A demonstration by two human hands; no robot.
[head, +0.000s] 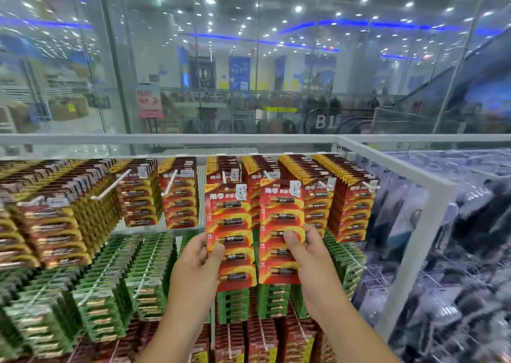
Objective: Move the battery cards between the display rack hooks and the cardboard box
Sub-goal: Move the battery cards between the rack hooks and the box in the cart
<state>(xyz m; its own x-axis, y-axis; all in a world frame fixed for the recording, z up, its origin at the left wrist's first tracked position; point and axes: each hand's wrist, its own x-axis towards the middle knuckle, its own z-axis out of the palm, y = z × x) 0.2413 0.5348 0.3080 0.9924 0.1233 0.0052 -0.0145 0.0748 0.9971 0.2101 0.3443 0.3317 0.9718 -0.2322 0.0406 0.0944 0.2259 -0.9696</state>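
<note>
My left hand (pixel 197 263) grips a red battery card (pixel 231 232) by its lower left edge, thumb on the front. My right hand (pixel 307 252) grips a second red battery card (pixel 279 219) by its right side. Both cards hang upright in front of the display rack, their tops level with the white hooks (pixel 224 177) of the top row. That row is packed with red battery cards (pixel 351 205) on hooks. Green battery cards (pixel 143 274) fill the row below. No cardboard box is in view.
A white metal frame rail (pixel 392 160) runs along the rack's top and down its right side. Clear-packaged dark goods (pixel 456 252) hang to the right of it. A glass wall (pixel 249 58) stands behind the rack. More red cards (pixel 262 340) hang at the bottom.
</note>
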